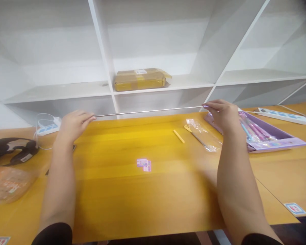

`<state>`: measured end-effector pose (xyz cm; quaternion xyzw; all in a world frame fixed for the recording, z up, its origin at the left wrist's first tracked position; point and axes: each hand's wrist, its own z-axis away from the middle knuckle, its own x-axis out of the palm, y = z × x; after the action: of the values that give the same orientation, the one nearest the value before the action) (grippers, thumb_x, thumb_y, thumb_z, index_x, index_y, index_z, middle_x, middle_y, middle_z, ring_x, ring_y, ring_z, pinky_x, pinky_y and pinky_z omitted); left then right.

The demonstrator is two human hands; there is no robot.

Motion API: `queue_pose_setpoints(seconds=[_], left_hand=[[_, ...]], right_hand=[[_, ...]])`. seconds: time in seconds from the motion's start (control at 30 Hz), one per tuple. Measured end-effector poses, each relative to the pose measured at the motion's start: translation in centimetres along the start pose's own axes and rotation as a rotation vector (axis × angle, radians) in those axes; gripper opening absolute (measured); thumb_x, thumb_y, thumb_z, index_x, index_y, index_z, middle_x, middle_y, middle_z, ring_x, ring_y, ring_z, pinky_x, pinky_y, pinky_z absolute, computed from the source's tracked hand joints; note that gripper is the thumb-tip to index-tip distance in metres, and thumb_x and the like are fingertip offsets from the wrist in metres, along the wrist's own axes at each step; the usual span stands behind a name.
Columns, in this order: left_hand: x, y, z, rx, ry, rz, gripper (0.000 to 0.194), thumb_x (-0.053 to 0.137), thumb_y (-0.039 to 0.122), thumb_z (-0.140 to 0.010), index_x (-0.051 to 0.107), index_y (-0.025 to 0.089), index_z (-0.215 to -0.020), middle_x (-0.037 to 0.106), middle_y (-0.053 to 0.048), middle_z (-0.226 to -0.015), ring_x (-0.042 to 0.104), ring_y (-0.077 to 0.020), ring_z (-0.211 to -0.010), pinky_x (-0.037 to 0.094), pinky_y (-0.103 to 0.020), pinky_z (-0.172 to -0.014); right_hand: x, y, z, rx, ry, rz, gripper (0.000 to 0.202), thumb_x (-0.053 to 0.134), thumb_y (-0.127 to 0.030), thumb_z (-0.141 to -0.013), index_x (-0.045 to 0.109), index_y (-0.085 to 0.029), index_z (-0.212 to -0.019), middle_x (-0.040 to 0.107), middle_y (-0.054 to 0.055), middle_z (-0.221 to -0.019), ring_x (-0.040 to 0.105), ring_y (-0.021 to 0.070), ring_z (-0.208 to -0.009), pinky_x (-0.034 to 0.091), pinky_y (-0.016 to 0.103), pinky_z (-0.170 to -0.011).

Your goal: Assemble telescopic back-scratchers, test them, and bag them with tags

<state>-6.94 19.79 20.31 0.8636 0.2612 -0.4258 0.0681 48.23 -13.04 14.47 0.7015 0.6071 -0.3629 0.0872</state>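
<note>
A thin metal rod (148, 111) is stretched almost level above the far part of the table, with a small purple bit at its right end. My left hand (78, 123) pinches the left end between thumb and fingers. At the other end, my right hand (223, 114) is closed on the rod near the purple bit. Below it on the table lies a clear plastic sleeve (210, 137) with a yellow claw-headed back scratcher (193, 133). A short yellow stick (179, 136) lies left of the sleeve. Two small purple printed cards (143, 164) overlap mid-table.
Behind my right forearm sits an open purple box (283, 140) of wrapped colourful sticks. Power strips (283, 115) lie at the back. At left are a black strap-like object (12, 149) and an orange-printed plastic bag (10, 185). A taped carton (140, 80) rests on the white shelf (193, 81).
</note>
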Motion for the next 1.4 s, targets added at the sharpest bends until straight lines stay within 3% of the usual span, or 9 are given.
queue_pose_setpoints(seconds=[0.23, 0.43, 0.63, 0.87, 1.0, 1.17, 1.4], left_hand=[[1.3, -0.7, 0.1, -0.017, -0.002, 0.023, 0.039, 0.050, 0.050, -0.108, 0.082, 0.028, -0.107, 0.081, -0.008, -0.106, 0.072, -0.0262, -0.101, 0.051, -0.036, -0.089], [3.1, -1.2, 0.3, 0.000, -0.019, 0.037, 0.039, 0.049, 0.050, -0.109, 0.080, 0.028, -0.110, 0.081, -0.008, -0.109, 0.073, -0.0258, -0.105, 0.052, -0.035, -0.089], [4.4, -1.3, 0.2, 0.062, -0.026, 0.052, 0.039, 0.049, 0.049, -0.109, 0.080, 0.026, -0.112, 0.082, -0.010, -0.110, 0.074, -0.0267, -0.103, 0.054, -0.037, -0.090], [7.1, 3.4, -0.5, 0.106, -0.030, 0.103, 0.040, 0.048, 0.046, -0.110, 0.080, 0.024, -0.107, 0.081, -0.011, -0.105, 0.074, -0.0262, -0.099, 0.053, -0.037, -0.087], [8.1, 3.9, -0.2, 0.093, -0.011, 0.113, 0.040, 0.046, 0.045, -0.111, 0.080, 0.024, -0.107, 0.080, -0.011, -0.101, 0.072, -0.0253, -0.097, 0.052, -0.036, -0.084], [8.7, 4.7, -0.1, 0.115, -0.018, 0.101, 0.038, 0.047, 0.045, -0.111, 0.079, 0.025, -0.108, 0.079, -0.010, -0.098, 0.071, -0.0237, -0.093, 0.050, -0.034, -0.078], [12.6, 10.6, 0.8, 0.121, -0.084, 0.073, 0.037, 0.046, 0.039, -0.112, 0.077, 0.023, -0.100, 0.074, -0.008, -0.085, 0.066, -0.0201, -0.077, 0.038, -0.033, -0.063]], right_hand=[[1.7, 1.0, -0.1, -0.022, -0.071, 0.010, 0.020, 0.064, -0.032, -0.100, 0.083, -0.024, -0.103, 0.082, 0.010, -0.112, 0.074, 0.0212, -0.099, 0.055, 0.032, -0.090], [3.6, 1.6, 0.2, -0.060, -0.004, 0.011, 0.027, 0.059, -0.035, -0.099, 0.084, -0.026, -0.104, 0.083, 0.007, -0.109, 0.077, 0.0257, -0.102, 0.059, 0.040, -0.092], [4.2, 1.4, 0.4, -0.069, -0.037, 0.054, 0.027, 0.059, -0.034, -0.100, 0.085, -0.029, -0.103, 0.084, 0.004, -0.109, 0.079, 0.0250, -0.104, 0.059, 0.036, -0.091], [6.6, -3.4, 0.3, -0.209, -0.189, 0.130, 0.033, 0.053, -0.025, -0.104, 0.085, -0.023, -0.111, 0.084, 0.008, -0.114, 0.080, 0.0249, -0.104, 0.060, 0.035, -0.091], [7.6, -4.2, 0.4, -0.251, -0.239, 0.151, 0.037, 0.051, -0.014, -0.100, 0.084, -0.022, -0.114, 0.083, 0.008, -0.116, 0.080, 0.0244, -0.104, 0.060, 0.035, -0.091], [8.1, -5.4, 0.6, -0.291, -0.260, 0.101, 0.038, 0.051, -0.011, -0.098, 0.084, -0.022, -0.115, 0.083, 0.008, -0.117, 0.079, 0.0254, -0.109, 0.060, 0.036, -0.096], [11.6, -13.8, 3.4, -0.338, -0.449, 0.092, 0.041, 0.051, -0.007, -0.099, 0.079, -0.021, -0.125, 0.081, 0.011, -0.124, 0.075, 0.0251, -0.114, 0.055, 0.032, -0.093]])
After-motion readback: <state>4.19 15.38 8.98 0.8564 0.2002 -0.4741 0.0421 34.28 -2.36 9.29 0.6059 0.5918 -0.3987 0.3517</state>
